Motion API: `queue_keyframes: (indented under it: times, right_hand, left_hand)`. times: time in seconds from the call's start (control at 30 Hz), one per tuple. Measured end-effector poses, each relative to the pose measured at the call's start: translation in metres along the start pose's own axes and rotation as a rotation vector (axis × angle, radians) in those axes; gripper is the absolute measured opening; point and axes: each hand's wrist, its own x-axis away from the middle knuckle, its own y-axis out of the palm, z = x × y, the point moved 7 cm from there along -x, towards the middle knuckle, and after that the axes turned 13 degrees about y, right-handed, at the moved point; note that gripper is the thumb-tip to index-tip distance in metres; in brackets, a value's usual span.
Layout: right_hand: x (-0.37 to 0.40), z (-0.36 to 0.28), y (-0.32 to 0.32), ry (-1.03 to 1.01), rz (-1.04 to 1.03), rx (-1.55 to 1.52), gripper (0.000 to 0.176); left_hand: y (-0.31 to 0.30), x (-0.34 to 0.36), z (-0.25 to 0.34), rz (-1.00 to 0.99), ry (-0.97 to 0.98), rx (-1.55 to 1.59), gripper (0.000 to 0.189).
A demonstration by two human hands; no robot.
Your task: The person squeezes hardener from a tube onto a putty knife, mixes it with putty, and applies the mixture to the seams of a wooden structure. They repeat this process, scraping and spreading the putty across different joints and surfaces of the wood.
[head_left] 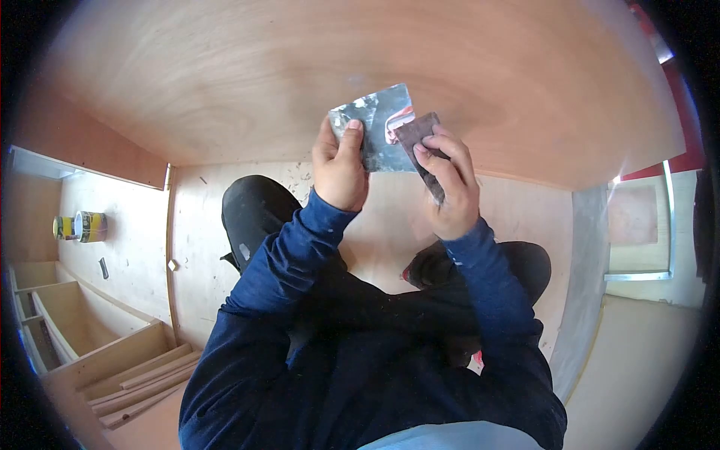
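Note:
My left hand (341, 161) grips the lower left edge of a grey square putty plate (382, 139), thumb on top. White smears mark the plate, and a dab of pink and white paste (397, 124) lies near its right edge. In my right hand (454, 180) is a flat dark brown rectangular scraper (424, 139), pinched between thumb and fingers. The scraper's upper left corner meets or overlaps the plate beside the paste; actual contact is hard to tell. Both hands are in front of a large wooden panel (255, 82).
Two yellow-labelled cans (91, 226) stand on the left. An open wooden frame (97, 315) and several wood strips (142, 382) lie at lower left. My bent knees (259, 214) flank the pale floor board (375, 232). A metal frame (667, 225) is at right.

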Motion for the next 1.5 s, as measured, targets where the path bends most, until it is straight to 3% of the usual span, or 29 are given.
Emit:
queue_keyframes:
  times: [0.07, 0.13, 0.17, 0.23, 0.27, 0.33, 0.37, 0.47, 0.5, 0.53, 0.63, 0.7, 0.73, 0.83, 0.9, 0.93, 1.0, 1.03, 1.1, 1.13, 1.2, 1.23, 1.27, 1.33, 1.4, 1.43, 1.47, 1.5]
  right_hand:
    - [-0.008, 0.003, -0.011, -0.018, -0.035, -0.163, 0.043]
    - [-0.004, 0.046, 0.003, 0.094, -0.133, 0.324, 0.045]
    - [-0.005, 0.05, -0.004, 0.147, -0.071, 0.179, 0.046]
    - [-0.013, 0.026, -0.026, 0.098, -0.062, 0.166, 0.047]
    - [-0.015, 0.011, -0.033, 0.074, -0.053, 0.156, 0.048]
    - [-0.02, 0.003, -0.032, 0.022, -0.046, 0.219, 0.051]
    - [-0.019, 0.002, -0.027, 0.006, -0.08, 0.283, 0.051]
    - [0.001, 0.004, -0.002, -0.053, -0.17, 0.35, 0.053]
    - [0.005, -0.002, 0.008, -0.096, -0.22, 0.358, 0.053]
    - [0.006, -0.007, 0.009, -0.095, -0.219, 0.357, 0.053]
    - [0.004, -0.02, 0.01, -0.103, -0.174, 0.2, 0.049]
    - [-0.002, -0.012, 0.002, -0.029, -0.004, -0.117, 0.047]
    - [-0.007, -0.017, 0.0, -0.034, -0.005, -0.116, 0.047]
    - [-0.014, -0.018, -0.001, -0.095, -0.091, -0.297, 0.045]
    - [-0.008, 0.023, 0.007, 0.073, -0.069, 0.157, 0.046]
    - [-0.006, 0.023, -0.001, 0.068, -0.072, 0.152, 0.046]
    - [-0.006, -0.005, -0.021, 0.095, 0.123, 0.142, 0.045]
    - [-0.01, -0.017, -0.018, -0.083, 0.061, 0.233, 0.045]
    - [-0.002, -0.015, -0.004, -0.108, -0.007, 0.331, 0.045]
    - [0.001, -0.016, 0.005, -0.133, -0.079, 0.424, 0.044]
    - [-0.007, -0.028, -0.004, -0.156, -0.111, 0.414, 0.044]
    - [-0.012, -0.034, -0.012, -0.084, -0.116, 0.183, 0.043]
    - [-0.013, -0.034, -0.017, -0.007, -0.109, -0.043, 0.042]
    - [-0.016, -0.035, -0.011, 0.013, -0.118, -0.13, 0.04]
    - [-0.016, -0.028, -0.003, 0.068, -0.154, -0.312, 0.036]
    - [-0.013, -0.025, -0.004, -0.063, -0.093, -0.151, 0.038]
    - [-0.007, -0.01, -0.005, -0.068, -0.091, -0.156, 0.038]
    - [-0.002, 0.014, -0.005, 0.023, -0.105, 0.045, 0.04]
  left_hand:
    - [-0.002, -0.007, 0.004, -0.012, 0.154, -0.101, 0.018]
    - [-0.007, -0.012, 0.013, 0.026, 0.146, -0.05, 0.017]
    - [-0.007, -0.013, 0.027, -0.045, 0.277, -0.26, 0.016]
    - [0.007, -0.003, 0.032, -0.126, 0.57, -0.579, 0.014]
    - [0.004, 0.002, 0.031, -0.122, 0.553, -0.578, 0.014]
    - [0.014, 0.005, 0.035, -0.258, 0.636, -0.926, 0.015]
    - [0.025, 0.012, 0.041, -0.328, 0.772, -0.967, 0.017]
    - [0.03, 0.02, 0.044, -0.332, 0.714, -1.034, 0.017]
    - [0.014, 0.015, 0.035, -0.278, 0.562, -1.069, 0.016]
    - [0.01, 0.013, 0.03, -0.279, 0.561, -1.07, 0.016]
    - [-0.01, 0.0, 0.0, -0.02, 0.07, -0.128, 0.017]
    - [-0.006, 0.002, 0.003, 0.018, 0.033, -0.087, 0.018]
    - [-0.006, 0.003, 0.002, 0.056, -0.005, -0.046, 0.019]
    - [-0.01, -0.005, 0.015, 0.052, 0.084, 0.028, 0.019]
    - [-0.012, -0.01, 0.025, 0.05, 0.154, -0.042, 0.018]
    - [-0.007, -0.009, 0.024, 0.052, 0.222, -0.115, 0.017]
    - [-0.012, -0.007, 0.031, 0.019, 0.326, -0.282, 0.015]
    - [-0.007, -0.003, 0.042, -0.04, 0.435, -0.444, 0.015]
    - [0.01, 0.006, 0.045, -0.131, 0.58, -0.688, 0.017]
    - [0.008, 0.005, 0.04, -0.135, 0.579, -0.688, 0.017]
    - [-0.01, -0.001, 0.021, -0.055, 0.373, -0.622, 0.016]
    - [-0.013, -0.004, 0.007, 0.029, 0.176, -0.262, 0.017]
    - [-0.011, -0.001, 0.011, 0.029, 0.167, -0.268, 0.017]
    - [0.0, 0.002, 0.004, 0.052, -0.026, 0.055, 0.019]
    - [-0.004, 0.0, 0.002, 0.037, 0.043, 0.025, 0.02]
    - [-0.007, -0.003, 0.004, 0.028, 0.073, -0.02, 0.02]
    - [-0.01, -0.005, 0.008, 0.018, 0.104, -0.065, 0.02]
    - [-0.009, -0.006, 0.01, 0.014, 0.108, -0.067, 0.02]
